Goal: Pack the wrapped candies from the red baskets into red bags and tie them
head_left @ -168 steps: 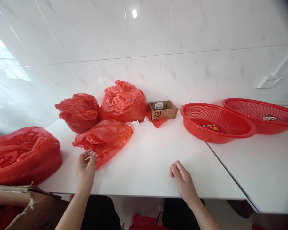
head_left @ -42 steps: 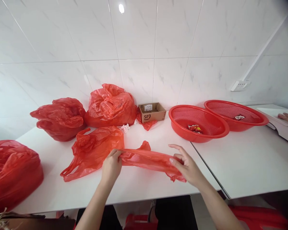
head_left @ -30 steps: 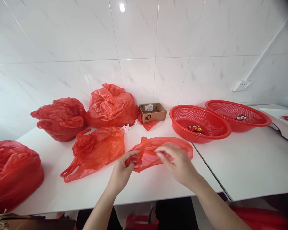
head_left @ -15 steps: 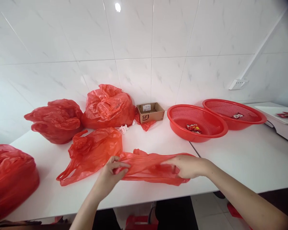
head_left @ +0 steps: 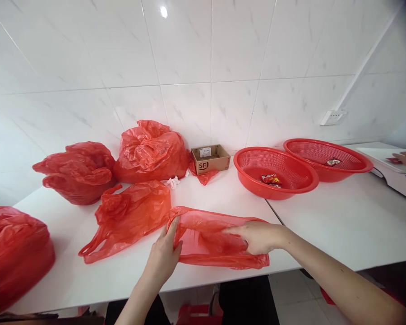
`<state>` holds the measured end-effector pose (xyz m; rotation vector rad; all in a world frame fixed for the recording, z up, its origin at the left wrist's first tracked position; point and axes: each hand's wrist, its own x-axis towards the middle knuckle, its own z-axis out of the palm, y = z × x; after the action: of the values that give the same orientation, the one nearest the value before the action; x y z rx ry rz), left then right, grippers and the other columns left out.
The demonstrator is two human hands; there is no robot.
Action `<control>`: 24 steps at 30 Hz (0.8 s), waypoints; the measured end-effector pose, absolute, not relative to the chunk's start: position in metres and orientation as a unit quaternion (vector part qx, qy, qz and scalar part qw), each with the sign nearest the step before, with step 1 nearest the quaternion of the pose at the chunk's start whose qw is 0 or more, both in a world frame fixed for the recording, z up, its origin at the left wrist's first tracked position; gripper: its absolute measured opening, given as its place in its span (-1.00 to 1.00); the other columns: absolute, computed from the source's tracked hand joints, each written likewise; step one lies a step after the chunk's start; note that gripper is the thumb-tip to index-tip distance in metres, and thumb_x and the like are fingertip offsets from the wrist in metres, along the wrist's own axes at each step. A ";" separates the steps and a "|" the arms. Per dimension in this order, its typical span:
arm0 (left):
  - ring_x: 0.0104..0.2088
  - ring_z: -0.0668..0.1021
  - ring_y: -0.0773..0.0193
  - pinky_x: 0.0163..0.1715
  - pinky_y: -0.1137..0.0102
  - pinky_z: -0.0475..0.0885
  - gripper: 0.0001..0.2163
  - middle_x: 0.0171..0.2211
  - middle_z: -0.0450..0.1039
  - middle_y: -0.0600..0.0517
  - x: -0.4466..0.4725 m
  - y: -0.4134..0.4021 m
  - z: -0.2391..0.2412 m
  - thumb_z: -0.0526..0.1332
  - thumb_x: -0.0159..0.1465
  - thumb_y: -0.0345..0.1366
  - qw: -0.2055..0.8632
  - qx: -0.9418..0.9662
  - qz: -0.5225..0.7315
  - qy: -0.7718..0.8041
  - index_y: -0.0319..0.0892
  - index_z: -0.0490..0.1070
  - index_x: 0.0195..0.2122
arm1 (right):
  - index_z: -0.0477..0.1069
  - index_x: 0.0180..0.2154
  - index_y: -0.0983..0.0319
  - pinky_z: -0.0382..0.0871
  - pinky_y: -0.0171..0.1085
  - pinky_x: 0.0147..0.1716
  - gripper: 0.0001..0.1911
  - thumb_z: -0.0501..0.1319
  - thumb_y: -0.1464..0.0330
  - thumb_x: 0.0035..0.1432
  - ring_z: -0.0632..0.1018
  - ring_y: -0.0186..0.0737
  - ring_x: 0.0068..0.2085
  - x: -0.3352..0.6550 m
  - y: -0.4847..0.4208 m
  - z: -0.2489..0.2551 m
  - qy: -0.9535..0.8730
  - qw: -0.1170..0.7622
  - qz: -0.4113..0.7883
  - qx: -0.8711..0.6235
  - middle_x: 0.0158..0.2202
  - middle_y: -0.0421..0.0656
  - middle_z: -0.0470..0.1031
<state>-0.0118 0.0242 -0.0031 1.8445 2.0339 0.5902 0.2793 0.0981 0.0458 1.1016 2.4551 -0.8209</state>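
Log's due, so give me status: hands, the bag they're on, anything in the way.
Left hand on spread bag's left end, right hand toward its right. Spread bag near white table's front edge. Closest clutter: loose red bag, just left.

The carrier bag [head_left: 206, 232] at lower centre is thin, see-through red plastic film, softly shiny and finely creased. The flat carrier bag [head_left: 138, 210] left of it looks the same, glossy along its folds. The bulging bag [head_left: 152, 155] near the wall is crinkled film with bright highlights. Both colanders [head_left: 277, 193] [head_left: 345, 175] at right are stiff, smooth red plastic with perforated walls; the snack packet [head_left: 269, 178] in the nearer one is shiny wrapper film. The small box [head_left: 218, 164] is matt brown cardboard with a paper label [head_left: 205, 152]. White wall tiles [head_left: 186, 49] are glossy and grey-veined, reflecting a light at the top. The tabletop [head_left: 325, 225] is smooth white with a faint sheen.
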 end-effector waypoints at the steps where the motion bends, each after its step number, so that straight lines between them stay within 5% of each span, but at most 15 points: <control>1: -0.10 0.57 0.00 -0.14 0.19 0.43 -0.40 0.14 0.36 -0.20 -0.015 0.024 -0.001 0.05 0.24 -0.41 0.185 0.644 0.223 0.708 -0.06 0.12 0.34 | 0.07 0.33 -0.07 0.09 -0.40 -0.60 -0.04 0.16 0.48 -0.15 0.39 -0.30 -0.49 0.280 0.100 0.046 0.857 0.170 -0.293 0.387 -0.34 -0.23 0.49; 5: -0.03 0.51 0.10 -0.08 0.33 0.40 -0.58 0.06 0.45 -0.07 -0.025 0.016 0.019 0.13 0.19 -0.38 0.349 0.628 0.309 0.623 -0.05 0.48 0.09 | 0.17 0.30 -0.03 0.09 -0.39 -0.61 -0.09 0.15 0.49 -0.14 0.31 -0.36 -0.59 0.288 0.112 0.042 0.844 0.165 -0.334 0.386 -0.50 -0.30 0.41; 8: -0.41 0.46 0.29 -0.43 0.47 0.36 -0.77 -0.26 0.50 -0.02 -0.027 0.006 0.029 0.23 0.17 -0.30 0.499 0.595 0.331 0.536 -0.09 0.63 -0.19 | 0.33 0.21 -0.01 0.15 -0.40 -0.58 -0.23 0.18 0.47 -0.11 0.31 -0.39 -0.58 0.293 0.122 0.039 0.836 0.119 -0.379 0.378 -0.54 -0.33 0.38; 11: -0.60 0.22 0.44 -0.60 0.50 0.14 -0.85 -0.58 0.27 0.08 -0.026 0.001 0.025 0.26 0.14 -0.33 0.570 0.568 0.332 0.493 -0.18 0.64 -0.45 | 0.45 0.10 0.03 0.22 -0.41 -0.55 -0.36 0.29 0.38 -0.11 0.38 -0.39 -0.52 0.293 0.126 0.036 0.815 0.109 -0.414 0.390 -0.47 -0.32 0.46; 15: -0.65 0.11 0.48 -0.63 0.51 0.02 -0.82 -0.71 0.14 0.16 -0.022 0.002 0.011 0.32 0.15 -0.20 0.591 0.483 0.384 0.520 -0.20 0.64 -0.39 | 0.43 0.10 0.17 0.42 -0.33 -0.34 -0.39 0.36 0.21 -0.04 0.57 -0.27 -0.30 0.293 0.121 0.045 0.769 0.013 -0.545 0.335 -0.22 -0.14 0.59; 17: -0.66 0.21 0.46 -0.62 0.52 0.12 -0.74 -0.68 0.30 0.14 -0.020 0.000 0.009 0.35 0.13 -0.12 0.583 0.421 0.432 0.545 -0.15 0.64 -0.24 | 0.36 0.14 0.21 0.44 -0.20 -0.08 -0.39 0.29 0.12 0.09 0.57 -0.15 -0.05 0.300 0.122 0.057 0.749 -0.147 -0.575 0.295 -0.01 0.00 0.54; 19: -0.53 0.46 0.35 -0.48 0.50 0.34 -0.65 -0.50 0.54 0.06 -0.019 -0.004 0.011 0.38 0.10 -0.08 0.572 0.377 0.472 0.556 -0.11 0.61 -0.12 | 0.34 0.15 0.20 0.34 -0.10 0.10 -0.45 0.20 0.09 0.19 0.47 -0.08 0.13 0.314 0.130 0.069 0.759 -0.277 -0.479 0.344 0.12 0.03 0.45; 21: -0.25 0.60 0.19 -0.23 0.44 0.46 -0.59 -0.25 0.64 -0.01 -0.020 -0.011 0.015 0.40 0.07 -0.06 0.562 0.356 0.500 0.555 -0.10 0.59 -0.07 | 0.35 0.14 0.18 0.22 -0.02 0.19 -0.52 0.15 0.14 0.24 0.40 -0.01 0.20 0.331 0.143 0.075 0.770 -0.279 -0.289 0.497 0.15 0.03 0.42; 24: -0.03 0.58 0.08 -0.07 0.37 0.47 -0.54 -0.02 0.59 -0.02 -0.024 -0.020 0.022 0.41 0.05 -0.02 0.533 0.358 0.511 0.572 -0.06 0.57 -0.03 | 0.35 0.15 0.26 0.20 0.14 0.16 -0.54 0.15 0.28 0.24 0.42 0.18 0.16 0.348 0.157 0.071 0.724 -0.156 -0.099 0.664 0.09 0.11 0.46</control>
<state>-0.0239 -0.0201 0.0215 0.8534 1.3628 1.2186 0.3479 0.1572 0.0711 2.3243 2.5337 -0.3474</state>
